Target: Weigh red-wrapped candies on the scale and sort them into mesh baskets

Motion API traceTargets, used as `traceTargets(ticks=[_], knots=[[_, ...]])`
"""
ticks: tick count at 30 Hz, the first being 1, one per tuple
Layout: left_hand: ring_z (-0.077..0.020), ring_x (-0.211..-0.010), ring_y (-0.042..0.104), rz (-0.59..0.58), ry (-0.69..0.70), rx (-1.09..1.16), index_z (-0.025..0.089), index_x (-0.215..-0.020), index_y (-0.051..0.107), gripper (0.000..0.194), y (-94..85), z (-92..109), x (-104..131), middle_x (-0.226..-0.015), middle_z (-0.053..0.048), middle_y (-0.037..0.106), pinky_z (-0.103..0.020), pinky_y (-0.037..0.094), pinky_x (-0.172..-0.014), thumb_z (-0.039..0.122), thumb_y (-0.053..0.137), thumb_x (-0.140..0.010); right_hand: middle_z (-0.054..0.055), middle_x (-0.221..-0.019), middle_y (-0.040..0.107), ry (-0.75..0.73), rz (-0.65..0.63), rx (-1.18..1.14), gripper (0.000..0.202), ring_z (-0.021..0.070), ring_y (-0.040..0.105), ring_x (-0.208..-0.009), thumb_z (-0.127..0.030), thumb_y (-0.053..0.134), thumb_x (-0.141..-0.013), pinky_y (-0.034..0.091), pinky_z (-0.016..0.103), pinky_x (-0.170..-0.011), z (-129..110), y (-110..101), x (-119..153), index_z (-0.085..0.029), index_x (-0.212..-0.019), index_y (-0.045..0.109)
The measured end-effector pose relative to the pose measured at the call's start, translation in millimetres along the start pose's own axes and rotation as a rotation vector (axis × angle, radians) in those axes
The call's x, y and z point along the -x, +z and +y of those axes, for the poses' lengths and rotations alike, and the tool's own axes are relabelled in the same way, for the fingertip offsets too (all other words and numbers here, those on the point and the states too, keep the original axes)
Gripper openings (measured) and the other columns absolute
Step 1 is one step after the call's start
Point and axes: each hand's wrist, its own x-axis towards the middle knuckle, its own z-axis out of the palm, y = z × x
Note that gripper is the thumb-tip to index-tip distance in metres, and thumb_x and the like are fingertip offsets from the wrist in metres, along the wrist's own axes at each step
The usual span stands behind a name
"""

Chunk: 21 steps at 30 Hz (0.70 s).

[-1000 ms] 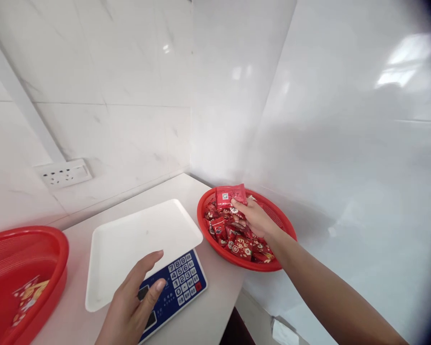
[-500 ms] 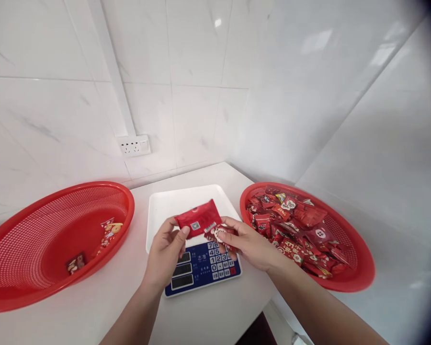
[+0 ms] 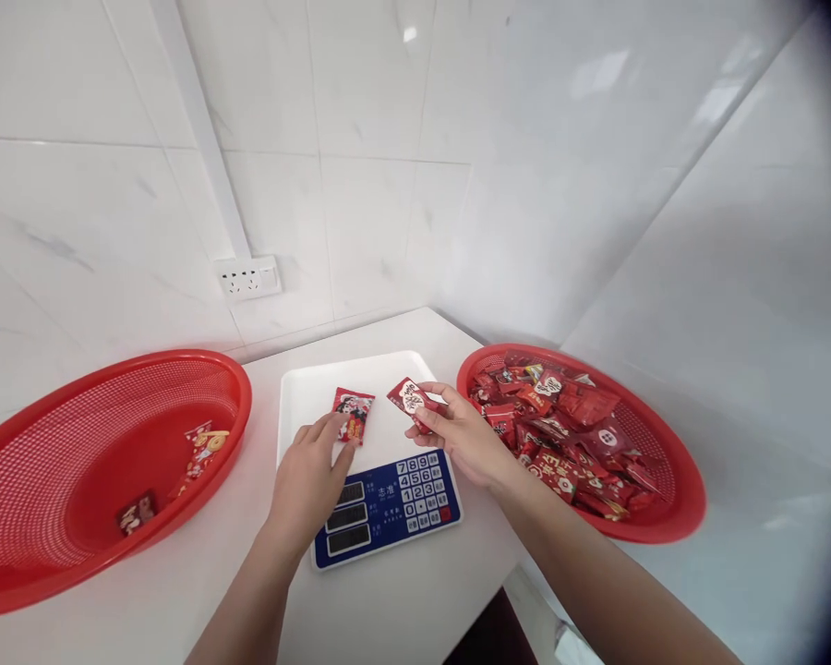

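On the white pan [image 3: 380,374] of a digital scale lies a small red packet [image 3: 355,414] with a printed front. My left hand [image 3: 311,476] is over its left and lower edge, fingers and thumb apart, fingertips at the packet. Whether they still touch it is hard to tell. My right hand [image 3: 467,434] pinches a second packet, a dark red snack packet [image 3: 413,403] with a white printed patch, above the right of the pan. The blue keypad panel [image 3: 388,508] of the scale faces me, below both hands.
To the right a red basket [image 3: 685,526] is heaped with red snack packets [image 3: 568,434]. At the left another red perforated basket [image 3: 239,388] holds a few packets [image 3: 137,513]. A wall socket [image 3: 247,277] is behind the white table [image 3: 402,614].
My left hand has lowered the red packet onto the scale pan, its other side now showing. My right hand has lifted its packet slightly and turned it. The view has shifted a little.
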Motion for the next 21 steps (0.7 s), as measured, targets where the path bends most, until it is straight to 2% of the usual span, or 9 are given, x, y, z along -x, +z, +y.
traceTargets(ticks=[2,4,6,8,11,13,15,18,21], knots=[[-0.0287,-0.104,0.053,0.033,0.002,-0.033,0.023,-0.116,0.053,0.033,-3.5,-1.9,-0.7,-0.115,-0.007,0.061,-0.041,0.046,-0.081,0.035,0.039,-0.089,0.008,-0.114,0.054,-0.043,-0.012,0.150,0.060,0.0130,0.065,-0.075,-0.032,0.058,-0.080,0.053,0.032,-0.073,3.3,0.5,-5.3,-0.026,-0.132,0.029],[-0.0276,-0.098,0.056,0.064,-0.004,-0.019,0.023,-0.115,0.055,0.034,-6.8,-3.1,-1.6,-0.108,-0.007,0.064,-0.038,0.048,-0.077,0.038,0.040,-0.088,0.010,-0.125,0.049,-0.119,-0.020,0.418,0.070,0.0134,0.063,-0.074,-0.031,0.059,-0.079,0.051,0.036,-0.077,5.4,-1.5,-5.3,-0.029,-0.138,0.022],[-0.0258,-0.088,0.059,0.079,-0.024,0.023,0.024,-0.113,0.056,0.036,-9.2,-3.3,-2.1,-0.103,-0.007,0.065,-0.034,0.049,-0.070,0.043,0.042,-0.086,0.010,-0.130,0.047,-0.203,-0.036,0.677,0.068,0.0136,0.062,-0.074,-0.028,0.060,-0.078,0.048,0.038,-0.081,4.3,-7.2,0.7,-0.029,-0.138,0.028],[-0.0231,-0.075,0.061,0.080,-0.057,0.073,0.025,-0.111,0.058,0.040,-11.0,-2.5,-2.0,-0.099,-0.007,0.065,-0.032,0.050,-0.062,0.050,0.042,-0.084,0.008,-0.134,0.044,-0.258,-0.047,0.819,0.056,0.0138,0.062,-0.074,-0.026,0.057,-0.080,0.046,0.038,-0.085,-1.4,-17.8,11.3,-0.029,-0.133,0.039],[-0.0207,-0.066,0.060,0.069,-0.097,0.119,0.028,-0.107,0.060,0.044,-13.1,-0.7,-1.5,-0.094,-0.006,0.065,-0.030,0.049,-0.053,0.057,0.043,-0.080,0.005,-0.134,0.046,-0.267,0.047,0.951,0.044,0.0190,0.060,-0.095,-0.026,0.053,-0.083,0.042,0.038,-0.092,-16.3,-46.5,29.6,-0.028,-0.126,0.049],[-0.0205,-0.065,0.060,0.070,-0.096,0.138,0.028,-0.105,0.061,0.045,-13.3,0.4,-1.6,-0.091,-0.006,0.065,-0.028,0.048,-0.050,0.058,0.043,-0.079,0.004,-0.134,0.046,-0.231,0.140,1.066,0.044,0.0226,0.046,-0.119,-0.028,0.051,-0.084,0.035,0.039,-0.100,-24.7,-74.1,39.4,-0.028,-0.128,0.047],[-0.0198,-0.061,0.060,0.068,-0.085,0.146,0.028,-0.104,0.062,0.045,-11.6,1.2,-2.2,-0.090,-0.007,0.066,-0.028,0.048,-0.048,0.058,0.042,-0.079,0.004,-0.140,0.039,-0.139,0.209,1.192,0.050,0.0249,0.034,-0.128,-0.030,0.053,-0.082,0.032,0.041,-0.102,-27.1,-104.9,45.5,-0.029,-0.131,0.043],[-0.0197,-0.060,0.061,0.048,-0.075,0.141,0.028,-0.104,0.062,0.044,-6.6,1.8,-3.5,-0.094,-0.007,0.067,-0.028,0.049,-0.048,0.057,0.043,-0.079,0.009,-0.143,0.034,0.062,0.254,1.331,0.059,0.0303,0.038,-0.125,-0.032,0.057,-0.079,0.038,0.043,-0.095,-18.8,-144.8,48.6,-0.026,-0.134,0.039],[-0.0213,-0.069,0.063,0.011,-0.064,0.129,0.029,-0.105,0.061,0.042,-2.1,1.7,-4.0,-0.100,-0.006,0.067,-0.027,0.050,-0.049,0.056,0.043,-0.079,0.010,-0.131,0.049,0.108,0.309,1.372,0.048,0.0293,0.051,-0.113,-0.029,0.050,-0.084,0.043,0.040,-0.088,-8.2,-165.8,48.0,-0.022,-0.131,0.043]])
